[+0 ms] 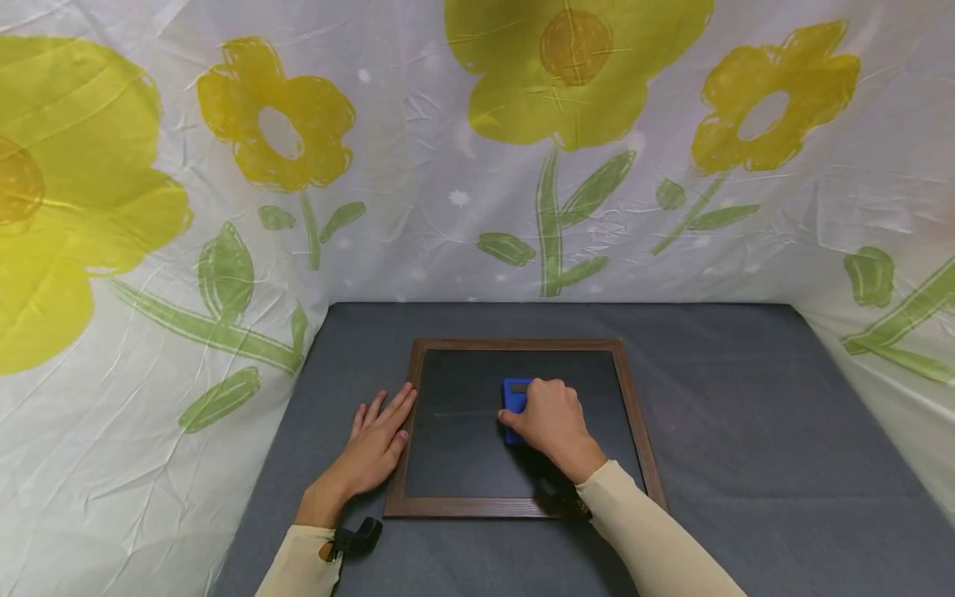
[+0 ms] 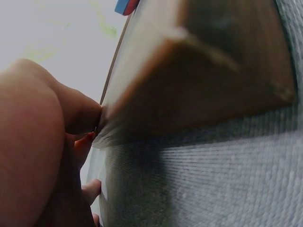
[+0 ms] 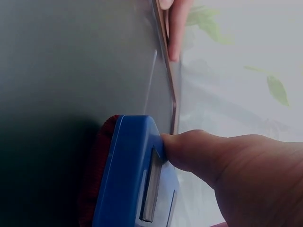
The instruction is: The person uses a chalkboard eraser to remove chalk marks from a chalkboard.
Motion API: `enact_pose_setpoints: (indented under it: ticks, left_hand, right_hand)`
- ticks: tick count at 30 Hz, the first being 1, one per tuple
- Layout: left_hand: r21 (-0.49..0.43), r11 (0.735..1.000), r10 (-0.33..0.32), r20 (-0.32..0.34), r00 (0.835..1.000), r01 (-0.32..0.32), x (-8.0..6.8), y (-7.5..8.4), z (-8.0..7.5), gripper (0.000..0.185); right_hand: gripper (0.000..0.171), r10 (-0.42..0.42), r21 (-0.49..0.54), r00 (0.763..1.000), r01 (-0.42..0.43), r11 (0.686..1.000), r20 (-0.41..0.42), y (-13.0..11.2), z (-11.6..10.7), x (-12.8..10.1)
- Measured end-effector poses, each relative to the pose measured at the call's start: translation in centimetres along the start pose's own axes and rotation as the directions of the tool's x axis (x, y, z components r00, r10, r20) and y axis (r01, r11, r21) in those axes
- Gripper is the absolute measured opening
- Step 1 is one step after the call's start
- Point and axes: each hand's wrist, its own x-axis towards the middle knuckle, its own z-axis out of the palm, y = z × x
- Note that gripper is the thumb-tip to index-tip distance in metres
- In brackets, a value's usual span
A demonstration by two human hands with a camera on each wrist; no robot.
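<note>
A blackboard (image 1: 462,448) in a brown wooden frame lies flat on the grey cloth. My right hand (image 1: 555,419) grips a blue board eraser (image 1: 515,406) over the board's middle, its thumb on the near left side. In the right wrist view the eraser (image 3: 130,170) shows a blue plastic body and a dark red pad facing the board. A faint pale chalk line (image 3: 150,80) runs across the dark surface there. My left hand (image 1: 373,448) rests at the frame's left edge with straight fingers. The left wrist view shows its fingers against the frame's side (image 2: 156,104).
Grey cloth (image 1: 746,431) covers the table around the board. A white curtain with yellow flowers (image 1: 418,166) hangs behind and along both sides. A black strap device (image 1: 358,537) sits on the left wrist, below the board's lower left corner.
</note>
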Motion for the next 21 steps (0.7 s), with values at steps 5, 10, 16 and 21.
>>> enact_pose_setpoints:
  ticks: [5,10,16,21]
  left_hand:
    - [-0.001,1.000,0.000,0.002,1.000,0.000,-0.1,0.0,0.0,0.064]
    - [-0.007,1.000,0.003,0.003,1.000,-0.003,-0.2,0.0,0.1,0.064]
    - [-0.004,1.000,0.003,0.001,1.000,-0.003,-0.2,-0.1,0.0,0.065]
    - [-0.016,1.000,0.013,-0.003,1.000,-0.013,-0.2,-0.1,0.0,0.064]
  right_hand:
    - [0.061,0.003,-0.004,1.000,-0.003,1.000,-0.014,1.3,-0.4,-0.3]
    - [0.062,0.016,-0.012,1.000,-0.017,1.000,-0.017,2.5,-1.0,-0.5]
    - [0.064,0.036,-0.026,0.999,-0.036,0.999,-0.020,3.7,-1.7,-0.6]
    - [0.065,0.041,-0.059,0.999,-0.043,0.997,-0.024,4.9,-2.3,-0.7]
